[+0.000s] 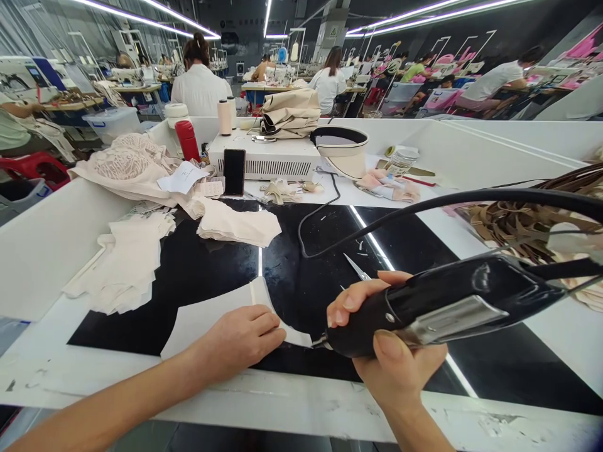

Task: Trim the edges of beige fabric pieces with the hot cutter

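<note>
My right hand is wrapped round a black handheld power tool with a metal lever. The tool's thin metal tip touches or nearly touches the right corner of a white curved pattern piece. Fingers bent together, my left hand presses on this piece near its right part, by a narrow cream strip; whether it pinches anything is hidden. The piece lies on a black glossy mat. Just beyond the tool, scissors lie with blades pointing away, their handles hidden behind my right hand.
Stacked beige fabric pieces and more cut pieces lie left. A black cable arches from the right over the mat. Behind are a phone, a white box, a visor and a red bottle. People sit farther back.
</note>
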The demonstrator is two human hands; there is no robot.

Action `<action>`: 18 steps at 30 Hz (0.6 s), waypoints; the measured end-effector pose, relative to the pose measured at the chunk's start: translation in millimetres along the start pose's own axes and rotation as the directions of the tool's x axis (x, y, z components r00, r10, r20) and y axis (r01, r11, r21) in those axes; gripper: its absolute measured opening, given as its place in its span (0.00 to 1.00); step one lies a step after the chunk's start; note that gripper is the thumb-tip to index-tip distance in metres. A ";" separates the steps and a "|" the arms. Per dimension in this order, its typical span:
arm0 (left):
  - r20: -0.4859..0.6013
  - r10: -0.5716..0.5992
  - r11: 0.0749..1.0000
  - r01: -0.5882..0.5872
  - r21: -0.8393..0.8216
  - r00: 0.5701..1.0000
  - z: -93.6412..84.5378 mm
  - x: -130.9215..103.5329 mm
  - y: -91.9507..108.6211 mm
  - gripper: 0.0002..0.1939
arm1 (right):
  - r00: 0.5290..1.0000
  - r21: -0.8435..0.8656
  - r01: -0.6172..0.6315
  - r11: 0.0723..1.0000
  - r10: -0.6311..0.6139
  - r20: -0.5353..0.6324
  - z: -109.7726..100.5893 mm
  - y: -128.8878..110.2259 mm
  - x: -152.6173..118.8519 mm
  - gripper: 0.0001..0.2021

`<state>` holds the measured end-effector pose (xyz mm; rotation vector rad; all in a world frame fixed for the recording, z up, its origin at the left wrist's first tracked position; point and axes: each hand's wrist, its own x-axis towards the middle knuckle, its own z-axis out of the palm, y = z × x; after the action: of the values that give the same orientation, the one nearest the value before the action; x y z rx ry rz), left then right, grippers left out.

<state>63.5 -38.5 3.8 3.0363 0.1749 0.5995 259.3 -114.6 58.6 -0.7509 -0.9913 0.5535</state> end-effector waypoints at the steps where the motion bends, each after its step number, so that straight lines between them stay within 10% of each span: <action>1: -0.010 0.001 1.000 -0.001 0.002 1.000 0.5 -0.2 0.1 0.11 | 1.000 -0.006 -0.001 1.000 0.001 -0.003 0.0 -0.3 0.2 0.20; 18: -0.087 0.002 0.998 0.003 0.060 0.996 10.7 0.1 3.0 0.10 | 0.999 0.050 0.006 0.999 -0.005 -0.032 23.8 18.3 8.5 0.19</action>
<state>68.0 -41.6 -5.9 3.0688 0.1997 0.7404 240.5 -89.8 57.0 -0.7099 -0.9465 0.5581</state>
